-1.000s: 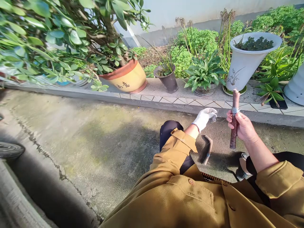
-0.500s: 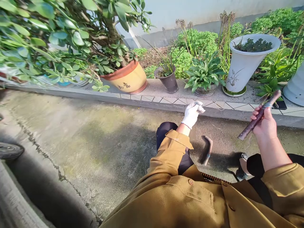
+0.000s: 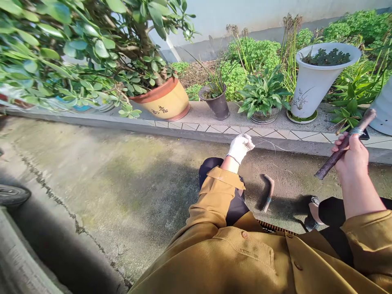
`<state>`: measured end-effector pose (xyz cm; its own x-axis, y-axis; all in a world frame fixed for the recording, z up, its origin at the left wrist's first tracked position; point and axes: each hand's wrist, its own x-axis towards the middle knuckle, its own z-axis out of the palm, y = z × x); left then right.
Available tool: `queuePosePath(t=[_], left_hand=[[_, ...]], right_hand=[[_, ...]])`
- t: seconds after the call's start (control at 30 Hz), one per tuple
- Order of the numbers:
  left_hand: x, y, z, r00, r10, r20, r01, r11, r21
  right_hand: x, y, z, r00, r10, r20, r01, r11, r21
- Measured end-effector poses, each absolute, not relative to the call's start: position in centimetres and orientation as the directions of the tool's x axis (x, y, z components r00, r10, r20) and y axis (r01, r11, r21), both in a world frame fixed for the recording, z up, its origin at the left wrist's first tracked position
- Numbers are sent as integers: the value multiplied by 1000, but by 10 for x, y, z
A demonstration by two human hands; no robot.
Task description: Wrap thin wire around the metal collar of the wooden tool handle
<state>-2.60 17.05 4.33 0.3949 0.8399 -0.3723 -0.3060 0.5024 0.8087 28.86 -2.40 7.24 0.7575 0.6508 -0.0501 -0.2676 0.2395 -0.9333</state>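
My right hand (image 3: 352,157), bare, is wrapped round a brown stick (image 3: 333,160) held at a slant. Thin bluish line (image 3: 357,131) is wound about the stick near its upper end. My left hand (image 3: 240,147), in a white glove, is closed with the fingers pinched together. A fine pale line (image 3: 274,145) runs out from the glove to the right, curving in front of the tiled ledge; its far end is too thin to follow. On the ground between my feet lies a shorter bent stick (image 3: 270,190), also with bluish line tied near its lower end.
A low tiled ledge (image 3: 219,130) crosses ahead, carrying a yellow pot (image 3: 168,102), a dark pot (image 3: 218,107), a leafy plant (image 3: 263,92) and a tall white pot (image 3: 315,87). Concrete ground (image 3: 122,175) lies left. A tyre (image 3: 14,194) shows at the far left.
My right hand has moved right with the stick, and my left hand has shifted slightly left and down. The hands are farther apart, and the pale line between them shows more.
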Motion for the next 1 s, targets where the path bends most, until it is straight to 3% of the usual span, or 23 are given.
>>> queuePosePath(t=[0.13, 0.23, 0.3, 0.4, 0.47, 0.5, 0.57, 0.63, 0.73, 0.83, 1.0], left_hand=[[-29, 180, 55, 476, 851, -220, -138, 319, 938], [-36, 184, 65, 490, 854, -172, -181, 293, 939], [-38, 184, 66, 302, 942, -149, -135, 197, 971], [-36, 181, 61, -38, 999, 17, 28, -16, 999], [-30, 175, 60, -77, 989, 128, 46, -125, 991], [-26, 169, 61, -58, 984, 170, 23, -169, 985], [-11, 153, 64, 168, 963, 210, -67, -201, 977], [8, 133, 65, 483, 868, 117, -171, -37, 985], [36, 106, 59, 787, 616, -40, -91, 180, 980], [46, 96, 51, 878, 470, -87, 42, 104, 994], [37, 102, 51, 842, 530, -96, 244, -217, 945]], right_hand=[[271, -19, 78, 734, 679, -19, -206, 195, -959], [269, -13, 81, 816, 575, 62, -92, 235, -968], [269, -10, 79, 833, 540, 117, -5, 219, -976], [264, -8, 71, 733, 674, 92, 56, 75, -996], [254, -7, 67, 670, 741, 51, 86, -9, -996], [248, -7, 65, 636, 771, 36, 96, -33, -995], [232, -6, 65, 532, 847, -1, 81, -52, -995], [217, -5, 66, 354, 933, -66, 15, -77, -997], [200, -4, 68, 129, 978, -163, -119, -148, -982], [200, -3, 69, 86, 971, -221, -227, -197, -954], [219, -7, 75, 203, 938, -281, -364, -194, -911]])
